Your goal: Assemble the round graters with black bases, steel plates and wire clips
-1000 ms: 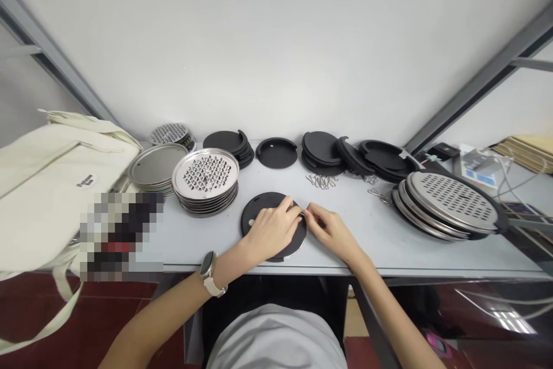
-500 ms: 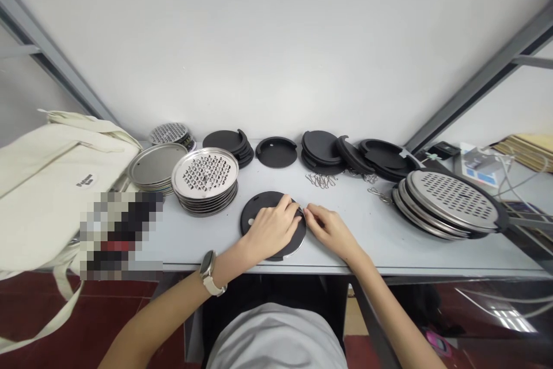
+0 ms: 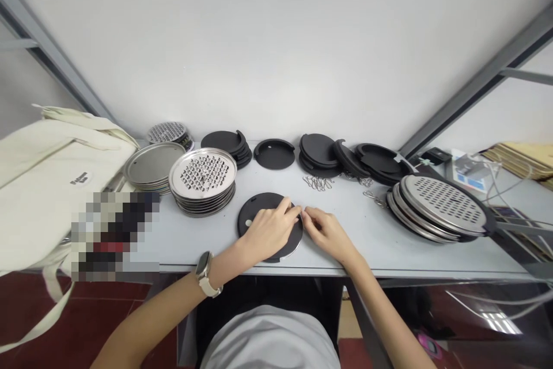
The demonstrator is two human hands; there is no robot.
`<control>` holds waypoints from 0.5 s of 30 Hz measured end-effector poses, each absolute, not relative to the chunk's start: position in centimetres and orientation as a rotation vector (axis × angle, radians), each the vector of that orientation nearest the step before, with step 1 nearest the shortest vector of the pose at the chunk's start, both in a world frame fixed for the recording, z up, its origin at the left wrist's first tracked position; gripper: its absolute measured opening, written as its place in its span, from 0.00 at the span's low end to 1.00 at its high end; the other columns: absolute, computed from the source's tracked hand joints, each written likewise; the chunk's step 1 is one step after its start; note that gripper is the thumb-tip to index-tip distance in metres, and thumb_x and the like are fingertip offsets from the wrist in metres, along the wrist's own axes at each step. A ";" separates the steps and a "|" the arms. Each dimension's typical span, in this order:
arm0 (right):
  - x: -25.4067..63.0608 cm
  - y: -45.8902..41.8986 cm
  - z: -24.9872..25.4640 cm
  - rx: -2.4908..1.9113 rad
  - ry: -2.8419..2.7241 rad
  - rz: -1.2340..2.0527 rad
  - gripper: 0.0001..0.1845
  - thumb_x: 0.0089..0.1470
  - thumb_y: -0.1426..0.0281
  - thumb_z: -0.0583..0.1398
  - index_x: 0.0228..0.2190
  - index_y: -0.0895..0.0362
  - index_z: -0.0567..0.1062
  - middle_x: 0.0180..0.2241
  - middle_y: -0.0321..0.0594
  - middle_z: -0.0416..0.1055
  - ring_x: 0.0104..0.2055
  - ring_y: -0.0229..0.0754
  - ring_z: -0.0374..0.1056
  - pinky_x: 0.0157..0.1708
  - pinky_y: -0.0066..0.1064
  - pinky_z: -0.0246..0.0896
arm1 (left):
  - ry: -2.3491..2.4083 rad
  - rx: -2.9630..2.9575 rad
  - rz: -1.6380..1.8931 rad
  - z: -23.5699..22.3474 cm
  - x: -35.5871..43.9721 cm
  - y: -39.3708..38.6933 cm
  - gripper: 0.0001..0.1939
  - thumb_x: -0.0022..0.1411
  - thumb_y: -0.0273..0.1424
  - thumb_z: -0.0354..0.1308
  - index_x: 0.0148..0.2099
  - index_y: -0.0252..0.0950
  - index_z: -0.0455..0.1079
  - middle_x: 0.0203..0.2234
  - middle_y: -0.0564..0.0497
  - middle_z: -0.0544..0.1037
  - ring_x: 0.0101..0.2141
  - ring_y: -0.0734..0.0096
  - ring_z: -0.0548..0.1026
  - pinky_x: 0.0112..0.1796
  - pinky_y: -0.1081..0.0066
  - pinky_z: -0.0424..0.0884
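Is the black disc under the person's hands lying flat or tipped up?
Lying flat: the black disc sits level on the grey tabletop under the left hand, with no edge visibly raised.

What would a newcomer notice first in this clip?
Both hands meet at a black round disc on the grey table: the left hand lies on it, the right hand at its edge. Stacked perforated steel plates gleam to its left, and a larger stack sits at far right.
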State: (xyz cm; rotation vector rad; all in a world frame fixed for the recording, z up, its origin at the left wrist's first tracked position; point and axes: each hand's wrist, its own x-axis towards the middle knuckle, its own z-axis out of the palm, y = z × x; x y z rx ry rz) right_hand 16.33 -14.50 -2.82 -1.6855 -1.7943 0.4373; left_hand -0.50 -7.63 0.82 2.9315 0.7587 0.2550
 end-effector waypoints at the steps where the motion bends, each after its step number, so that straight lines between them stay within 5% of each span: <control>1: 16.3 -14.5 -2.8 -1.682 -1.807 0.428 0.14 0.62 0.69 0.48 0.23 0.55 0.57 0.19 0.31 0.56 0.24 0.37 0.55 0.26 0.28 0.49 | 0.761 2.936 0.250 0.9 -0.5 -7.6 0.18 0.70 0.33 0.38 0.59 0.40 0.56 0.44 0.46 0.66 0.30 0.70 0.74 0.29 0.71 0.69; 15: 16.5 -14.7 -3.2 -1.700 -1.846 0.334 0.17 0.62 0.68 0.47 0.21 0.55 0.56 0.18 0.33 0.56 0.24 0.39 0.58 0.26 0.29 0.50 | 0.715 2.893 0.269 1.2 -0.5 -7.5 0.17 0.70 0.33 0.38 0.57 0.40 0.58 0.43 0.49 0.68 0.32 0.69 0.74 0.30 0.71 0.69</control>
